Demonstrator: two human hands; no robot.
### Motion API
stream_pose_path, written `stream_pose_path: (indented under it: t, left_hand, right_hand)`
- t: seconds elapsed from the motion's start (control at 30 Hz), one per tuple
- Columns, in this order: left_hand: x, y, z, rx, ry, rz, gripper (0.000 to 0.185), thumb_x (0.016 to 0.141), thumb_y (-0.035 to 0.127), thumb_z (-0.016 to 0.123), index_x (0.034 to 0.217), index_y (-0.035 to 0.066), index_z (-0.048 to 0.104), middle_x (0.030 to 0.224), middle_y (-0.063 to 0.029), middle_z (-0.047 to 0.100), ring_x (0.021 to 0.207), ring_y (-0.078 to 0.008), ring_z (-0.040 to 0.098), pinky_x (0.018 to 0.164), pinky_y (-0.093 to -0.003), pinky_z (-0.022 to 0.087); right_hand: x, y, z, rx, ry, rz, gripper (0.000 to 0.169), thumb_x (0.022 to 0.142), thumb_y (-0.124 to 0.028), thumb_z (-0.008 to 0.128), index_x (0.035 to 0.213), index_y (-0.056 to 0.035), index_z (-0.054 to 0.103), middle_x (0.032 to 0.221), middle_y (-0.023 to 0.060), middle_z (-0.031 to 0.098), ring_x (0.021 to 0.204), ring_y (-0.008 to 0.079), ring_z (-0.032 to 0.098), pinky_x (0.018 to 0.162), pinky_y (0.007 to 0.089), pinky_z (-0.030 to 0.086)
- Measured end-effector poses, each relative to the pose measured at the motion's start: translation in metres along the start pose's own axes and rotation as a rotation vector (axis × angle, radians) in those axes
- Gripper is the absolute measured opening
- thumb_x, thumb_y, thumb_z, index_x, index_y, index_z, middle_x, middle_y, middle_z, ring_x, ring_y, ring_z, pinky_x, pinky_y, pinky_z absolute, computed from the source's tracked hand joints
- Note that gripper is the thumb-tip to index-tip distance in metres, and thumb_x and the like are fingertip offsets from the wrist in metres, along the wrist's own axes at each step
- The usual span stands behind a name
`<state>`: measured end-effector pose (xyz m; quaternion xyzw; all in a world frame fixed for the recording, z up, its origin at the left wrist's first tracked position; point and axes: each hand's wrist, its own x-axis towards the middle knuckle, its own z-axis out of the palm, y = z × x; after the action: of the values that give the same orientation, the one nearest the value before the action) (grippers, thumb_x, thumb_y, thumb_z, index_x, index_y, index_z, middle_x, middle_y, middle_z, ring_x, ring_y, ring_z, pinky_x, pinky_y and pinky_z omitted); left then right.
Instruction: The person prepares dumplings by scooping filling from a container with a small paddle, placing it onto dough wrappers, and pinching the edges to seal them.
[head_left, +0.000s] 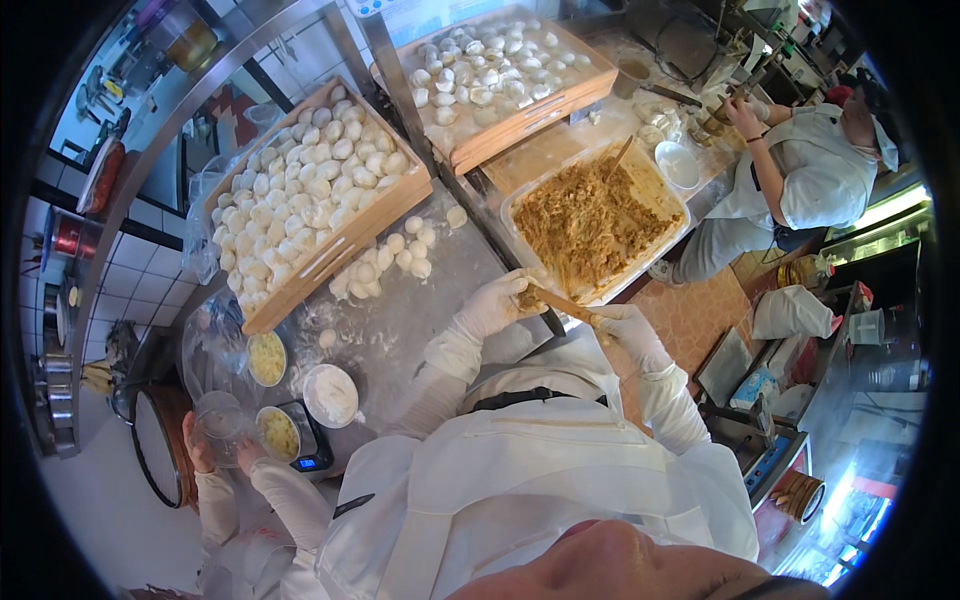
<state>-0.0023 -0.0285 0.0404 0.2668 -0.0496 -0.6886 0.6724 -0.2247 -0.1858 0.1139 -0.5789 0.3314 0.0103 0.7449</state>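
My left hand (491, 304), in a white glove, cups a small portion of brown filling (529, 301). Whether dough lies beneath it is hard to tell against the glove. In my gloved right hand (634, 334) is the handle of a flat wooden spatula (564, 305), its far end at the filling in my left palm. Just beyond both hands stands a white rectangular tub (679, 229) of minced brown filling (592, 217), with a stick upright in it. Round dough pieces (390, 255) lie heaped on the floured metal worktop (457, 259) to the left.
Two wooden trays, one nearer (337, 259) and one farther (536, 116), hold many floured dough rounds. A flour bowl (331, 395), bowls of pale chopped food and a digital scale (315, 450) sit left. One co-worker's hands (217, 446) hold clear containers; another person (802, 161) works at right.
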Motion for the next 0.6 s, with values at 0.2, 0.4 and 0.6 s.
stream_pose_path:
  t: [0.2, 0.4, 0.6]
  left_hand:
    - [0.006, -0.013, -0.004, 0.085, 0.009, 0.139, 0.043, 0.095, 0.013, 0.049, 0.134, -0.002, 0.041, 0.133, -0.0161, 0.048, 0.126, -0.0317, 0.047, 0.104, -0.0416, 0.043]
    - [0.008, -0.010, 0.028, -0.213, -0.055, 0.226, 0.055, 0.089, 0.004, 0.051, 0.140, -0.005, 0.031, 0.138, -0.0237, 0.040, 0.129, -0.0384, 0.041, 0.110, -0.0426, 0.035]
    - [0.025, -0.015, 0.088, 0.102, -0.102, 0.315, 0.075, 0.078, -0.007, 0.059, 0.145, -0.002, 0.025, 0.139, -0.0191, 0.041, 0.130, -0.0314, 0.042, 0.109, -0.0381, 0.035]
  right_hand:
    - [0.001, 0.011, -0.009, -0.036, 0.073, 0.010, 0.028, 0.091, -0.008, 0.055, 0.114, 0.0038, 0.064, 0.065, -0.0025, 0.050, 0.055, 0.0061, 0.039, 0.051, 0.0211, 0.032]
    - [-0.001, -0.014, -0.011, -0.065, 0.243, -0.228, 0.040, 0.095, 0.001, 0.041, 0.132, -0.0076, 0.054, 0.080, 0.0007, 0.058, 0.055, 0.0054, 0.041, 0.052, 0.0209, 0.036]
    - [0.031, -0.036, -0.027, -0.428, 0.094, -0.748, 0.041, 0.082, 0.005, 0.057, 0.120, -0.0060, 0.063, 0.092, 0.0040, 0.049, 0.082, 0.0145, 0.048, 0.074, 0.0240, 0.040]
